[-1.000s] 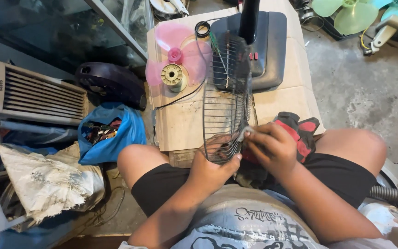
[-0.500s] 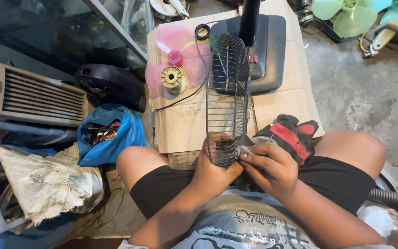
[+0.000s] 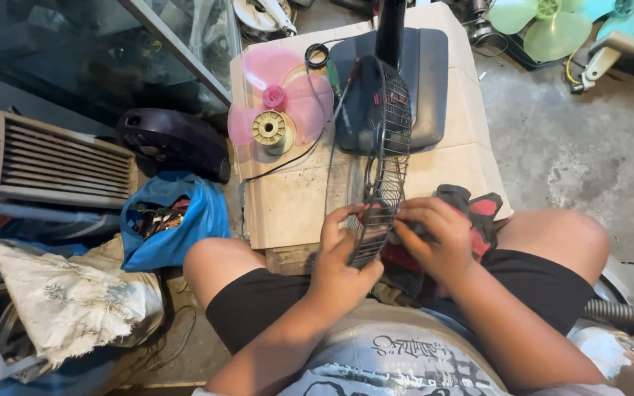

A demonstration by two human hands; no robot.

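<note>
Wire fan guard (image 3: 381,158) stands on edge over the cardboard sheet (image 3: 295,205), just right of the pink fan blade (image 3: 277,110). Left hand (image 3: 343,260) and right hand (image 3: 434,238) pinch its near rim with curled fingers; steadying both sides evenly seems wise.

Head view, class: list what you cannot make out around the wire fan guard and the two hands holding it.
- Lower rim of the wire fan guard: covered by the left hand and right hand.
- What the fingertips do: hidden behind the mesh.
- Red and black cloth: mostly under the right hand.
- Black pole: cut off by the top edge.
</note>
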